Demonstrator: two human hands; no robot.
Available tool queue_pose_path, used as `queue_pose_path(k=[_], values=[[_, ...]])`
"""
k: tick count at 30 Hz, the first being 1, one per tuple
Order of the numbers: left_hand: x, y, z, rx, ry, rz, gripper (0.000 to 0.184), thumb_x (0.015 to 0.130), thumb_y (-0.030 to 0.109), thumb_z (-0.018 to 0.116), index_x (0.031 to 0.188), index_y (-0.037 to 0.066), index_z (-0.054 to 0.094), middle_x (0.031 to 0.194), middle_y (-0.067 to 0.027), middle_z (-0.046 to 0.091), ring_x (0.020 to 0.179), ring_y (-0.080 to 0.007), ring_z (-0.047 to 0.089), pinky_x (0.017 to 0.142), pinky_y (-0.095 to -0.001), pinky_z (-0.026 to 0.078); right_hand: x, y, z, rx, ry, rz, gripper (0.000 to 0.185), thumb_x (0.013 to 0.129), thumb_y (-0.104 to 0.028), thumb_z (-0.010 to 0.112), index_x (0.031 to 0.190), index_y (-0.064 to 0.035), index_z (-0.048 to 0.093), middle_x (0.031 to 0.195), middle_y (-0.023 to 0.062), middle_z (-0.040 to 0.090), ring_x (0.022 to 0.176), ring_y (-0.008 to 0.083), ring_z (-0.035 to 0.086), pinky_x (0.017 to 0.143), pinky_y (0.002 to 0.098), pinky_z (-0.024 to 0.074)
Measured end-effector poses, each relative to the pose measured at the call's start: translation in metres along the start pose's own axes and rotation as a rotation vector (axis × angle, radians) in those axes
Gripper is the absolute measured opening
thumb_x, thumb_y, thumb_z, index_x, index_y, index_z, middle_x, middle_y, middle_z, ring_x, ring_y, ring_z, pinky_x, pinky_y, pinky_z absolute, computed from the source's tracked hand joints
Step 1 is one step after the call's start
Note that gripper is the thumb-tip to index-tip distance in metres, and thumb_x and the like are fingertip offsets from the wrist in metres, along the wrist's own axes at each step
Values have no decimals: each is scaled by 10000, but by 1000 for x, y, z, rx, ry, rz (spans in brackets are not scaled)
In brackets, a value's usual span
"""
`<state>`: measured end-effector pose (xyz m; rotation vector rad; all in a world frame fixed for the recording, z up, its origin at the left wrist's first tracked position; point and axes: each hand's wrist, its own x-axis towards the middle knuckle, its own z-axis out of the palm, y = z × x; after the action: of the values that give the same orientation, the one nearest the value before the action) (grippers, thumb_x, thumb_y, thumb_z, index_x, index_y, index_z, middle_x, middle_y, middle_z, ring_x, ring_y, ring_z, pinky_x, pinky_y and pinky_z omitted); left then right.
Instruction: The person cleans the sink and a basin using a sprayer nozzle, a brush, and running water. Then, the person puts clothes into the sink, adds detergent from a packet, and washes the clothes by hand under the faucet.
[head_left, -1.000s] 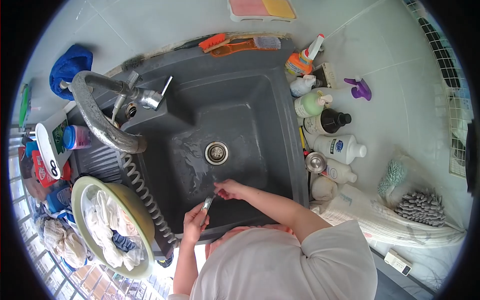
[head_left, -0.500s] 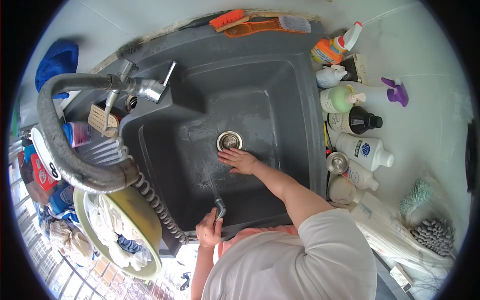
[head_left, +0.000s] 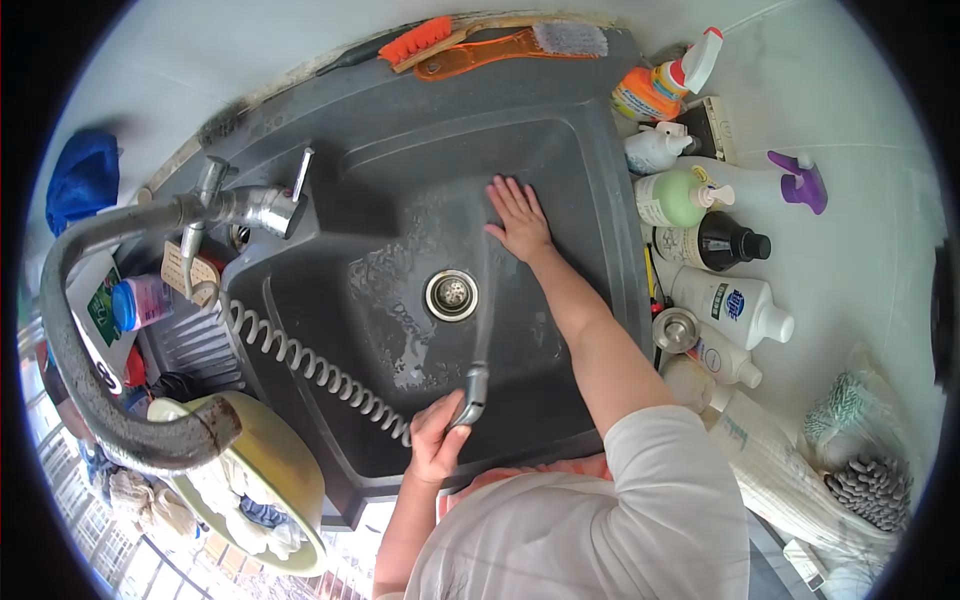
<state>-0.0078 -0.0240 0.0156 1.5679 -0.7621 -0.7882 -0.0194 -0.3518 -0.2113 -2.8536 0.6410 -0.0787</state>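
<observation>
In my left hand (head_left: 437, 437) is a metal spray nozzle (head_left: 474, 392) on a pale coiled hose (head_left: 310, 366). A stream of water runs from it toward the far part of the dark grey sink (head_left: 520, 400). My right hand (head_left: 520, 218) lies with its fingers spread at the far right of the basin, touching the sink surface. Between the hands and to the left sits the round metal drain (head_left: 452, 296). Wet patches shine on the sink floor around it.
A metal tap (head_left: 262, 208) with a thick curved spout (head_left: 75, 330) stands at the left. Beside it is a yellow-green tub (head_left: 285, 470) of cloths. Brushes (head_left: 478, 58) lie along the back edge. Several bottles, including a white one (head_left: 735, 305), line the right side.
My right hand has moved from beside the drain to the far right of the basin. My left hand has brought the nozzle up and right, stretching the hose across the sink.
</observation>
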Motion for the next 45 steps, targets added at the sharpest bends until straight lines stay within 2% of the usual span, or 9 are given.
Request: queue_pose_path(k=[4,8,10,15,28,34,36,40,45], values=[[41,12,21,-104,-83,0,394,824,106,605,1154,-108,570,906,-202,649,781,-307,651,743,-334,495,26,6,-13,-284,-139,-158,723,917,-509,463,1508,-179,211,1588,-7,104,1454,158,102,1187,425,72],[49,15,31,-298,-100,-171,406,889,158,587,1208,-90,556,818,-112,623,650,-153,568,626,-264,463,34,21,-37,-709,-225,-241,704,945,-525,389,1522,-188,165,1598,-30,29,1464,150,21,1181,454,30],[46,13,31,-435,-83,-286,413,904,181,571,1228,-75,551,784,-85,604,613,-110,518,571,-235,422,37,7,-76,-1194,-753,-218,690,968,-521,324,1527,-171,120,1599,-50,-15,1466,177,-41,1168,487,-15],[39,11,29,-770,12,-418,548,916,414,519,1205,-51,557,663,-54,557,449,-61,392,412,-200,280,40,17,-96,-1233,-745,-228,694,974,-525,294,1526,-146,110,1601,-9,-3,1468,220,-46,1164,487,-36],[-26,14,14,-930,-85,-800,408,963,309,457,1177,-23,558,634,-30,522,423,-63,375,381,-217,277,-204,-35,-65,-1123,-1028,-462,652,979,-397,268,1510,-48,125,1594,81,68,1469,250,43,1182,415,9],[-58,12,0,-834,-157,-937,376,956,295,476,1128,-21,586,601,-41,518,398,-74,359,361,-217,260,-238,-59,-84,-662,-1250,-263,639,991,-410,209,1501,-30,155,1588,114,78,1467,268,50,1182,419,31],[-63,13,-4,-825,-147,-934,366,954,292,485,1115,-18,595,592,-42,519,394,-71,358,355,-217,257,-246,-74,-84,112,-1359,249,680,979,-464,224,1498,-28,171,1581,138,95,1463,292,78,1179,433,54],[-61,22,-17,-774,-104,-890,353,959,282,481,1120,-9,602,590,-36,521,401,-60,373,356,-206,262,-241,-113,-74,183,-1300,445,727,940,-555,300,1481,-71,271,1555,173,183,1447,327,135,1158,478,138],[-56,37,-33,-627,-110,-829,366,951,291,491,1116,-15,606,584,-29,517,392,-56,376,356,-201,260,-191,-236,-106,667,-1296,-263,460,950,-458,395,1304,-201,540,1378,107,490,1281,295,447,1045,386,365]])
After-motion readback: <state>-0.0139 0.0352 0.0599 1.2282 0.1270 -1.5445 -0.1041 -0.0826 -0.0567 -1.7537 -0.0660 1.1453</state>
